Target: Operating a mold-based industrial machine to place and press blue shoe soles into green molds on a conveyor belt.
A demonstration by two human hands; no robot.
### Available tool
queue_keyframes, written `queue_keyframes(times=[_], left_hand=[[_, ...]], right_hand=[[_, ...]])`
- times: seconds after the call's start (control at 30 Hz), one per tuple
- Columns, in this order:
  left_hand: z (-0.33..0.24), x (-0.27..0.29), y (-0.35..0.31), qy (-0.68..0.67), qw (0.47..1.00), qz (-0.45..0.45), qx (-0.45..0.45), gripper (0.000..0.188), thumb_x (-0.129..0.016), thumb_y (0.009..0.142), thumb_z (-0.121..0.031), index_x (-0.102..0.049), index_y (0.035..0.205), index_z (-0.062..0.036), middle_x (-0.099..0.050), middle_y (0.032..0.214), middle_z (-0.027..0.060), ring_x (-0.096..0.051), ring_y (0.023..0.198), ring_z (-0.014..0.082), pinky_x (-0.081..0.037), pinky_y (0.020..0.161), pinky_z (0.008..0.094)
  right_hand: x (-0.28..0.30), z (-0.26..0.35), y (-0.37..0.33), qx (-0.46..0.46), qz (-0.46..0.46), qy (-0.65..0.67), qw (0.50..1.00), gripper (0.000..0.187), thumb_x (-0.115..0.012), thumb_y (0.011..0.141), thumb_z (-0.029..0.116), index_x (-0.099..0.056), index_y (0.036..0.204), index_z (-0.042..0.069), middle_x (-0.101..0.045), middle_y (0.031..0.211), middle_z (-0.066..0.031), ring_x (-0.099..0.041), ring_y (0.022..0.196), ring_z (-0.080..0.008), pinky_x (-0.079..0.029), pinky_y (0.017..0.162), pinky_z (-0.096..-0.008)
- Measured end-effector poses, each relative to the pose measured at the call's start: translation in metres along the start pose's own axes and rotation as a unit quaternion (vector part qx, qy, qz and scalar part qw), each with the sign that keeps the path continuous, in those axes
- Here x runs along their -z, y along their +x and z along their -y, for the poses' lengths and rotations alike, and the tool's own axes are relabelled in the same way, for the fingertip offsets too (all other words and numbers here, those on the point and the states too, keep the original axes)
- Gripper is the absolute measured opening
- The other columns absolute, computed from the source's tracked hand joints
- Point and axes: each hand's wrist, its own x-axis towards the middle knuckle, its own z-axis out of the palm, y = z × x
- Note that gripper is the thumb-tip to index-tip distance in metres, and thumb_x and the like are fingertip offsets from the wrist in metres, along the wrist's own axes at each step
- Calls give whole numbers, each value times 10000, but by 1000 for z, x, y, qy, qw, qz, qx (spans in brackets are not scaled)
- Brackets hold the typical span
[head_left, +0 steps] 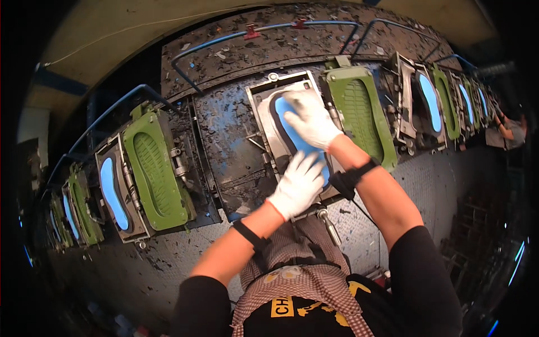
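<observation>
A blue insole-shaped piece [287, 132] lies in the dark sole-shaped recess of an opened metal mold [263, 117] straight ahead of me. My right hand [312, 121], in a white glove, rests over its upper part with thumb apart and fingers stretched, slightly blurred. Lower down, my left hand [298, 186], also gloved in white, lies on the heel end with its fingers extended. Neither hand is wrapped round anything. Both partly cover the blue piece. The mold's green half [359, 104], with a ribbed sole-shaped cavity, stands open to the right.
More opened molds line the bench on both sides, including a green half [150, 174] and a blue piece [112, 194] at left. Blue rails [224, 39] run behind. Dark scraps litter the bench. A metal handle [331, 227] juts toward me. Another person [508, 133] is at far right.
</observation>
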Motion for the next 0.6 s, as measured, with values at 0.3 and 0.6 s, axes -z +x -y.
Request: queue_keyframes(times=[0.3,0.6], left_hand=[[35,5,35,-121,966,208,-95,603,-587,880,-232,-500,1452,-63,-461,1539,167,-342,1492,330,-201,1213,586],[28,17,45,-79,961,247,-98,591,-592,884,-252,-502,1432,-49,-480,1505,179,-390,1457,344,-245,1202,576]], right_hand=[[72,106,-174,-660,271,340,613,247,-641,958,276,-666,1008,36,-710,971,-162,-694,848,-269,-554,765,-419],[73,61,-195,-97,366,-194,905,54,-562,840,106,-562,880,70,-608,731,-102,-668,653,-283,-536,546,-422]])
